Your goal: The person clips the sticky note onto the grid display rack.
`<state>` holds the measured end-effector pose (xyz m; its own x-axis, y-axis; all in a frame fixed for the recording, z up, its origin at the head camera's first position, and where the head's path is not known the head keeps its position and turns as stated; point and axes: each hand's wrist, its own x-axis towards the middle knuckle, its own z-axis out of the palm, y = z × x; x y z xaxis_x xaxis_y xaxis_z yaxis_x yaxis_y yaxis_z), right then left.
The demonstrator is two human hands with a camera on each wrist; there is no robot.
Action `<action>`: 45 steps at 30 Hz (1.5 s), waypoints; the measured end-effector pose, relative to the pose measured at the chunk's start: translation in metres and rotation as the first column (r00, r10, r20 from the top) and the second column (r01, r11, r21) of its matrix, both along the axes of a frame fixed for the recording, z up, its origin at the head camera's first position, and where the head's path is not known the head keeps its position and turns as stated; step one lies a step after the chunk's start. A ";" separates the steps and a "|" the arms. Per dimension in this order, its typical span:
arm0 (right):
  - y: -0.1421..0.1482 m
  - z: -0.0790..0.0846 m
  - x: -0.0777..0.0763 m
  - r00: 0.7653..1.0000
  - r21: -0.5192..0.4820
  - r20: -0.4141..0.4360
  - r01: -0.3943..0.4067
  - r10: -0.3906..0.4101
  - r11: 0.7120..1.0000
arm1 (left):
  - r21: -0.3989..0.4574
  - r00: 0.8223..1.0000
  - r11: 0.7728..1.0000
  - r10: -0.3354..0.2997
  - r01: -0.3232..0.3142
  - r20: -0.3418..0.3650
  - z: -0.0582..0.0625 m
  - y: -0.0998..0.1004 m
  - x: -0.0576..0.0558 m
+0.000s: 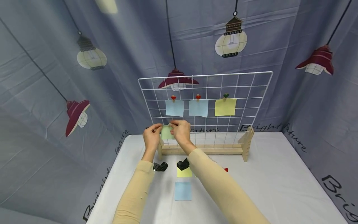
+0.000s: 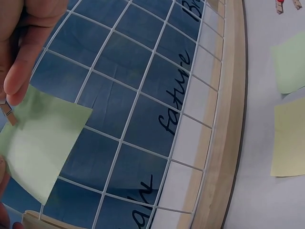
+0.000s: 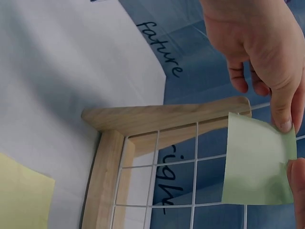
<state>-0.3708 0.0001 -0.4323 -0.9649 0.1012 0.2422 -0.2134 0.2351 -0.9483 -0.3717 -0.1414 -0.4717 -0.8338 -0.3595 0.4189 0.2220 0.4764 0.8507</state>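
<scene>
Low on the wire grid (image 1: pixel 205 75), at its left end, the left hand (image 1: pixel 152 137) pinches a green note (image 1: pixel 165 133) by one upper corner, apparently to steady it, the right hand (image 1: pixel 181 132) at its top edge. From the left wrist, the right hand pinches a clothespin (image 2: pixel 8 114) there, presumably to fix paper to wire. From the right wrist, the note overlaps wires near the wooden foot (image 3: pixel 167 115).

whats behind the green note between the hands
Around its edges, the white wire grid and, beyond that, the blue curtain show behind the green note; whatever it directly covers can't be seen.
</scene>
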 end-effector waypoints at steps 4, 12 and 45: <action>0.000 -0.002 -0.001 1.000 0.053 -0.007 -0.006 0.006 0.999 | -0.013 1.000 1.000 0.017 -0.017 -0.010 -0.002 0.001 0.000; -0.002 0.000 0.000 0.999 0.170 -0.049 0.001 0.008 0.986 | -0.020 0.999 0.999 0.025 -0.026 -0.037 -0.003 0.003 0.000; 0.008 -0.011 0.005 0.996 0.200 -0.088 -0.012 0.030 0.980 | 0.029 1.000 0.999 0.024 -0.024 -0.019 -0.010 0.007 0.001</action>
<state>-0.3660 0.0082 -0.4428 -0.9396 0.0218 0.3416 -0.3029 0.4118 -0.8594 -0.3705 -0.1347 -0.4818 -0.8167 -0.3911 0.4243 0.2275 0.4574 0.8597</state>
